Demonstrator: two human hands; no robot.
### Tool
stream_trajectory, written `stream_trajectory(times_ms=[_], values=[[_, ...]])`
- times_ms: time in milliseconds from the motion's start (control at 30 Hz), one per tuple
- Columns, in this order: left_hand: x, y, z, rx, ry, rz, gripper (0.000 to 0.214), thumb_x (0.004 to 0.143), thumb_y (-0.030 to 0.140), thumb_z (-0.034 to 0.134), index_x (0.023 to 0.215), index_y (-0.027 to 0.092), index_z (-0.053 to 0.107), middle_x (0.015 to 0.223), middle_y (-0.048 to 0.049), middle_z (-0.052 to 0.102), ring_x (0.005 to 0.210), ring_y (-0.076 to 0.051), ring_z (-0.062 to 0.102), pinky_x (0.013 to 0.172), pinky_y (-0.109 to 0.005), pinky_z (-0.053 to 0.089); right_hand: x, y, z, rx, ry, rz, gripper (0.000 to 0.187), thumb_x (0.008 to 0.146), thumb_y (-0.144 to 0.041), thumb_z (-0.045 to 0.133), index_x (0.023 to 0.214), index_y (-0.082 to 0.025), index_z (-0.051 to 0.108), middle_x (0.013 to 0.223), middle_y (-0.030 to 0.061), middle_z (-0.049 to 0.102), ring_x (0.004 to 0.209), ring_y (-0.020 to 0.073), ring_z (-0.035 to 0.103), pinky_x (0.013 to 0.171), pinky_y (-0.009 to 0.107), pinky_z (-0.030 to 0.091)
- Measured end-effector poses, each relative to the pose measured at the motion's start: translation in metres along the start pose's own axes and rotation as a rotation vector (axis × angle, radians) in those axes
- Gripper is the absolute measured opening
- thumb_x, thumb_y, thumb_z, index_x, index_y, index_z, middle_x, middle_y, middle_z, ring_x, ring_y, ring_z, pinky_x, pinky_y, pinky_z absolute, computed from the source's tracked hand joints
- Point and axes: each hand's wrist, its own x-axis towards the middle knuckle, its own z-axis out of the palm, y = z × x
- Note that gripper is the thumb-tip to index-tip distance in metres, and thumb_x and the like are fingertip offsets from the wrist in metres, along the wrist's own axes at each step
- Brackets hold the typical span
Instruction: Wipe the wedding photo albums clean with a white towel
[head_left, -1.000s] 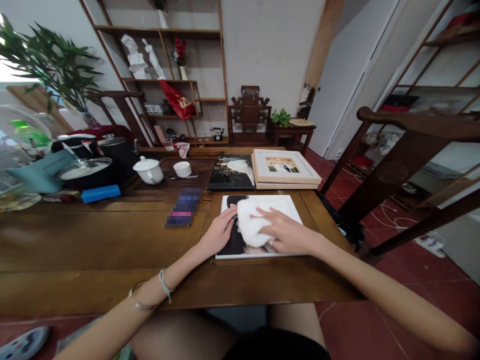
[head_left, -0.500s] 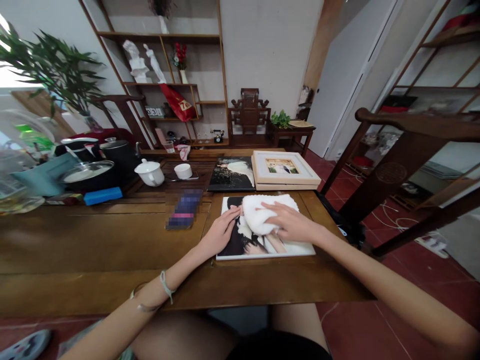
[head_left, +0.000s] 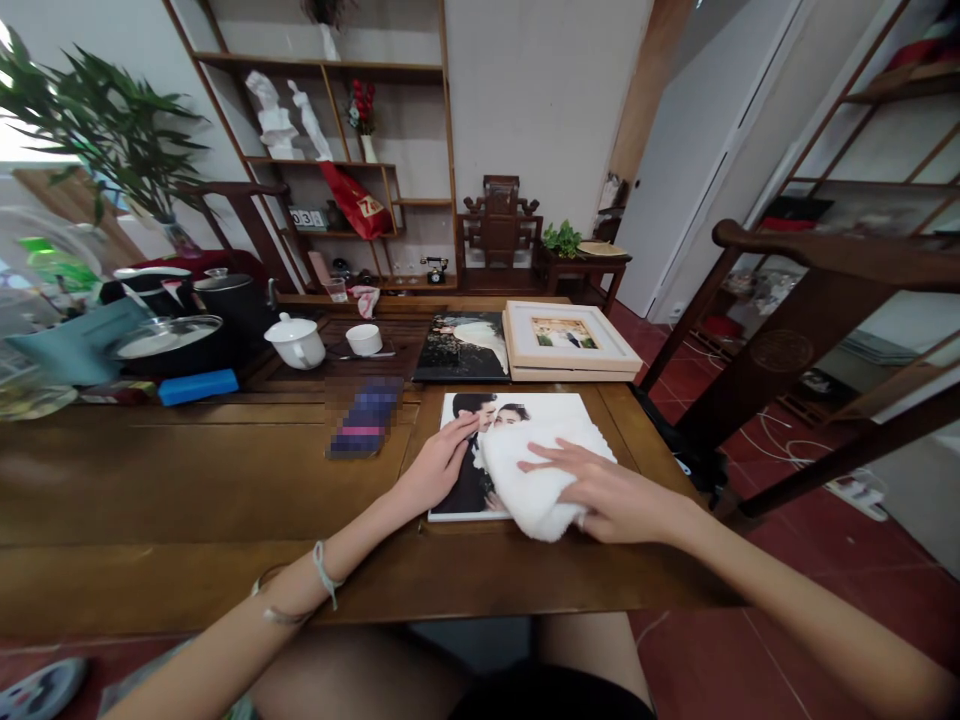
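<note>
At the table's near edge, right hand (head_left: 611, 495) presses the towel (head_left: 536, 480) flat-palmed on the photo print (head_left: 547, 412); left hand (head_left: 442, 465), fingers spread, pins its nine-o'clock edge.

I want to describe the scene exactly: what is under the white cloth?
Under the white cloth lies a photo print on the wooden table. Its upper left part shows; the rest is covered.
</note>
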Motion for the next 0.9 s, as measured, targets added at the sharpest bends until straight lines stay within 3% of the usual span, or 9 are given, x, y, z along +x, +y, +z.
stream_trajectory(times_ms=[133,300,433,533,700,833,900], values=[[0.001,-0.001,-0.003,0.005,-0.022,0.02,0.04,0.095,0.022,0.032,0.13,0.016,0.052,0.139,-0.0103,0.05,0.133,-0.022,0.041,0.113,-0.047,0.03,0.0,0.005,-0.003,0.021,0.0,0.058,0.049,0.064,-0.002,0.047,0.104,-0.021,0.068,0.146,0.0033,0.04,0.14,0.0249,0.025,0.115,0.049,0.017],[0.002,-0.002,-0.005,0.035,-0.053,0.04,0.041,0.095,0.021,0.032,0.131,0.017,0.051,0.14,-0.0103,0.049,0.133,-0.022,0.041,0.112,-0.046,0.032,0.011,0.063,-0.008,0.001,0.084,0.283,0.044,0.067,-0.008,0.049,0.106,-0.018,0.068,0.147,0.0096,0.038,0.133,0.0304,0.036,0.105,0.048,0.034],[0.002,-0.002,-0.006,0.044,-0.063,0.045,0.041,0.095,0.021,0.03,0.131,0.016,0.051,0.141,-0.011,0.048,0.134,-0.022,0.04,0.112,-0.046,0.031,0.015,0.101,-0.009,-0.014,0.142,0.357,0.041,0.071,-0.012,0.049,0.107,-0.019,0.067,0.134,0.0087,0.054,0.127,0.03,0.045,0.105,0.048,0.035],[0.002,-0.001,-0.007,0.043,-0.067,0.041,0.041,0.095,0.021,0.03,0.131,0.016,0.05,0.141,-0.0107,0.048,0.134,-0.022,0.04,0.112,-0.046,0.031,0.011,0.11,-0.008,-0.016,0.158,0.392,0.04,0.072,-0.013,0.048,0.106,-0.02,0.067,0.129,0.0077,0.058,0.123,0.0291,0.048,0.105,0.049,0.035],[0.002,0.001,-0.005,0.039,-0.053,0.021,0.042,0.095,0.02,0.03,0.132,0.018,0.05,0.141,-0.009,0.048,0.134,-0.021,0.04,0.112,-0.045,0.031,-0.001,0.081,-0.006,-0.015,0.125,0.365,0.041,0.067,-0.009,0.048,0.101,-0.018,0.068,0.147,0.0087,0.038,0.136,0.0303,0.032,0.107,0.05,0.032],[0.002,0.003,-0.003,0.023,-0.034,-0.029,0.042,0.096,0.023,0.029,0.131,0.017,0.051,0.141,-0.0092,0.048,0.134,-0.022,0.04,0.113,-0.046,0.03,-0.013,0.025,-0.003,-0.001,0.056,0.232,0.041,0.063,-0.005,0.048,0.095,-0.017,0.07,0.148,0.0075,0.035,0.139,0.0283,0.025,0.113,0.049,0.023],[0.001,0.002,-0.003,0.02,-0.035,-0.022,0.042,0.096,0.023,0.029,0.132,0.016,0.05,0.141,-0.0098,0.048,0.135,-0.022,0.039,0.113,-0.046,0.029,-0.017,-0.004,0.001,0.001,0.024,0.12,0.049,0.063,-0.004,0.046,0.103,-0.02,0.068,0.147,0.0035,0.038,0.141,0.0254,0.02,0.116,0.049,0.014]])
